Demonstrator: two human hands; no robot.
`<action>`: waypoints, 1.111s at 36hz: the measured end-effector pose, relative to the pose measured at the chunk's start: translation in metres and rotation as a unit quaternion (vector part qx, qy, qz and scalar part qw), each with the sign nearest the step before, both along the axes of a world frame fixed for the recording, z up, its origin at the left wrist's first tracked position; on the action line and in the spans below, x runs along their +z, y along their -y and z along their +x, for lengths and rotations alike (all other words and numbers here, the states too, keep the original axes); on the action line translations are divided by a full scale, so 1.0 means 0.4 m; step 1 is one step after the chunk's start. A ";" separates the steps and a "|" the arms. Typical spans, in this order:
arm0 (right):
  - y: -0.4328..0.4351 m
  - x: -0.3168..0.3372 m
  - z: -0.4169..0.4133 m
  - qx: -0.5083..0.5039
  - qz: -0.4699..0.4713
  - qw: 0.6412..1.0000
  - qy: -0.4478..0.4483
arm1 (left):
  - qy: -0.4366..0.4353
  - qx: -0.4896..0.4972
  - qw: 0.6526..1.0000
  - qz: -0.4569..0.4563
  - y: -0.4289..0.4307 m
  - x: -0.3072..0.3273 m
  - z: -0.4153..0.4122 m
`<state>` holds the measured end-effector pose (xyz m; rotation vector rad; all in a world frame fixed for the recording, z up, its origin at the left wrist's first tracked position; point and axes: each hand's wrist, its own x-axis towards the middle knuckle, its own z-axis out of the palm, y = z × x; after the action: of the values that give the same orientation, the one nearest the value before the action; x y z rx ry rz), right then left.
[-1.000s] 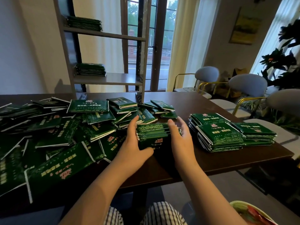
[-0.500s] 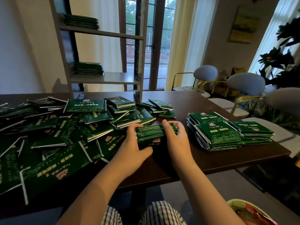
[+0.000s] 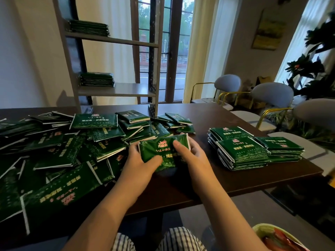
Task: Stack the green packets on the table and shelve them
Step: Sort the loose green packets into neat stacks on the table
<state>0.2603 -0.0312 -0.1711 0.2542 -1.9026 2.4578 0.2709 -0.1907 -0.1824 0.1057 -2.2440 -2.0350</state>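
Both hands are closed on one small bundle (image 3: 164, 148) of green packets, which is tilted up with its printed face toward the camera, just above the near middle of the desk (image 3: 208, 180). The left hand (image 3: 143, 160) takes the left edge, with its thumb lying over the lower front. The right hand (image 3: 193, 154) takes the right edge, with its thumb pressed on the face. So the grip of each hand is clamped on the bundle from opposite sides. I think this two-sided hold is chosen because the packets look thin and smooth, and pressing from both edges squares them and stops them from sliding apart. To the left lies the loose heap (image 3: 72, 151), many packets overlapping in all directions and reaching right up to the left hand. This is the unsorted material, lying where that hand reaches it easily. To the right, apart from the hands, are the finished stacks (image 3: 241, 151), several neat piles set close together, probably waiting to be carried. Behind the desk the shelf unit (image 3: 116, 90) already holds a lower pile (image 3: 97, 79) and an upper pile (image 3: 88, 28). In my judgement the step in hand is the aligning of this bundle, and the task is far from finished, because the heap is large.
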 end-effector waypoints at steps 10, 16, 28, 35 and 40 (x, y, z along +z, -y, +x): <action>-0.006 -0.025 -0.017 -0.074 -0.007 0.997 0.001 | -0.022 -0.017 0.999 0.046 -0.013 0.006 0.005; -0.015 -0.027 -0.003 -0.099 0.039 0.994 0.007 | -0.009 -0.003 0.999 0.054 -0.019 0.030 0.015; -0.198 0.100 0.071 -0.139 0.052 0.989 -0.004 | 0.040 -0.099 0.984 0.141 -0.163 0.144 0.045; -0.361 0.157 0.120 -0.197 0.064 0.978 -0.009 | 0.037 -0.167 0.973 0.153 -0.319 0.200 0.043; -0.481 0.163 0.169 -0.232 0.067 0.970 0.016 | 0.084 -0.231 0.954 0.170 -0.439 0.209 0.062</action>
<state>0.3280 0.1613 -0.1058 -0.2094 -1.8765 2.0436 0.2958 -0.0153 -0.0987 -0.2532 -2.1348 -2.7412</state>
